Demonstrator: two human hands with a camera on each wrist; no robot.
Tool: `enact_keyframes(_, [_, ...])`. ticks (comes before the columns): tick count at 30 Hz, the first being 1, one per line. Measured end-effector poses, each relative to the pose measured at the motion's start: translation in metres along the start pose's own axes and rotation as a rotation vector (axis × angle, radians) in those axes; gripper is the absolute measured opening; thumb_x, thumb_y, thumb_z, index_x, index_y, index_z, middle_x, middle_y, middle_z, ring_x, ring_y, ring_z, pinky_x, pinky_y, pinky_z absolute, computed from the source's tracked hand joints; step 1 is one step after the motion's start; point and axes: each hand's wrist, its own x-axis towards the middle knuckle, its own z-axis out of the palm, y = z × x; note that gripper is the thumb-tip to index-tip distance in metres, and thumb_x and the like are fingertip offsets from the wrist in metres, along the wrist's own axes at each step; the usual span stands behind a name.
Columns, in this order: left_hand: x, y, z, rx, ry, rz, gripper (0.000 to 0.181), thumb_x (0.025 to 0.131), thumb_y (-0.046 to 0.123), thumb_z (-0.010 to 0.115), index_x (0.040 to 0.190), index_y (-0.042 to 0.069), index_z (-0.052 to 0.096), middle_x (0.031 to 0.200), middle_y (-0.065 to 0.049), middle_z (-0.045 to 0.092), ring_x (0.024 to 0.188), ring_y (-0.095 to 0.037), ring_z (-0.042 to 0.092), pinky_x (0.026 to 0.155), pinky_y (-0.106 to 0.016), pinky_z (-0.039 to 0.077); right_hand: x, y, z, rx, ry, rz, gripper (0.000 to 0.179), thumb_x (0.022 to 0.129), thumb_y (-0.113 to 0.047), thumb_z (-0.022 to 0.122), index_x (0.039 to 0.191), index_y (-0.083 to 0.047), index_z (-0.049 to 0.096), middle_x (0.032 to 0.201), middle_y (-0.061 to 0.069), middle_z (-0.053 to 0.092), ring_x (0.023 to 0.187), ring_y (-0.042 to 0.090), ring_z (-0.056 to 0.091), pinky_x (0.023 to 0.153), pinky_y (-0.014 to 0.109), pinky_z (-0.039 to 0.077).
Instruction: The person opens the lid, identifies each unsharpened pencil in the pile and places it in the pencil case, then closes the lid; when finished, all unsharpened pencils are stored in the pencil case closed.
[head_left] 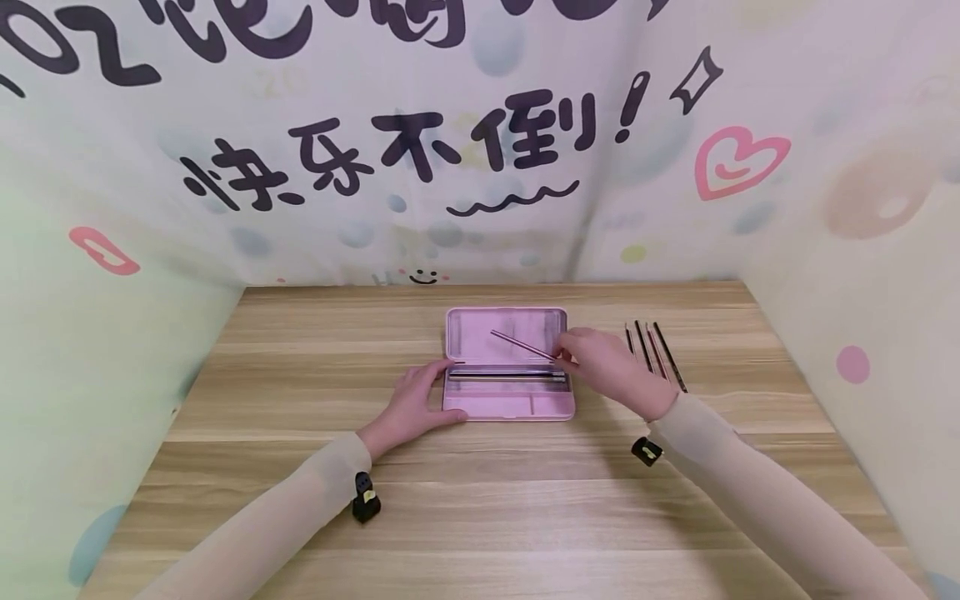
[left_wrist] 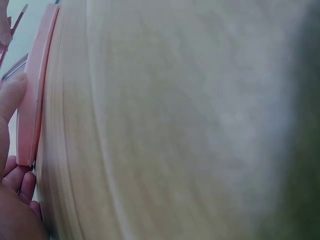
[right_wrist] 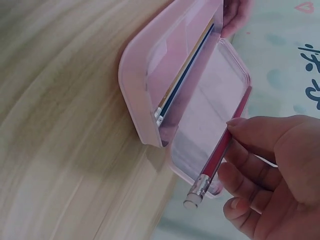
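Observation:
An open pink pencil case (head_left: pixel 487 407) lies on the table with its lid tipped back toward the wall. My left hand (head_left: pixel 408 408) grips its left end, thumb at the near side and fingers round toward the hinge. Between thumb and fingers, my right hand (head_left: pixel 607 362) pinches a dark red pencil (right_wrist: pixel 218 155) over the lid; its metal band and white eraser stick out toward the right wrist camera. Two pencils (right_wrist: pixel 187 70), one yellowish and one dark blue, lie side by side in the long compartment, their eraser ends to the right.
Several loose pencils (head_left: pixel 668 354) lie in a row on the wooden table (head_left: pixel 480 517), right of the case and partly behind my right hand. A printed cloth wall (head_left: pixel 420 233) rises along the table's back edge, with side walls at left and right.

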Motion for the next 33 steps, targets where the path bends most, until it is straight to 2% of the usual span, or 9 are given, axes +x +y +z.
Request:
enact_keyframes(7, [0.0, 0.003, -0.001, -0.006, -0.008, -0.004, 0.092, 0.083, 0.039, 0.088, 0.156, 0.007, 0.042, 0.157, -0.015, 0.049, 0.144, -0.041, 0.04, 0.122, -0.061, 0.024, 0.008, -0.003, 0.007, 0.025, -0.06, -0.088, 0.004, 0.093, -0.006, 0.076, 0.096, -0.006, 0.073, 0.09, 0.002, 0.072, 0.082, 0.018, 0.068, 0.073, 0.036, 0.06])
enact_keyframes(17, [-0.001, 0.004, -0.002, -0.005, -0.008, -0.005, 0.092, 0.083, 0.04, 0.088, 0.156, 0.007, 0.042, 0.156, -0.016, 0.049, 0.144, -0.042, 0.04, 0.121, -0.062, 0.024, 0.022, -0.011, 0.022, 0.044, -0.17, -0.125, 0.004, 0.095, -0.013, 0.077, 0.096, -0.011, 0.074, 0.091, -0.001, 0.072, 0.083, 0.014, 0.066, 0.076, 0.037, 0.059])
enact_keyframes(25, [0.0, 0.004, -0.003, -0.015, -0.01, -0.003, 0.093, 0.083, 0.039, 0.088, 0.157, 0.007, 0.042, 0.157, -0.016, 0.049, 0.144, -0.042, 0.039, 0.122, -0.061, 0.024, 0.031, -0.013, 0.033, 0.049, -0.162, -0.188, 0.009, 0.094, -0.013, 0.077, 0.089, -0.014, 0.071, 0.085, -0.004, 0.068, 0.079, 0.012, 0.063, 0.074, 0.034, 0.057])
enact_keyframes(33, [-0.001, 0.005, -0.003, -0.02, -0.003, -0.001, 0.092, 0.083, 0.039, 0.089, 0.156, 0.007, 0.043, 0.156, -0.015, 0.05, 0.144, -0.041, 0.04, 0.121, -0.06, 0.025, 0.038, -0.018, 0.039, 0.025, -0.183, -0.196, 0.008, 0.095, -0.013, 0.077, 0.089, -0.014, 0.071, 0.086, -0.004, 0.069, 0.08, 0.012, 0.064, 0.074, 0.032, 0.057])
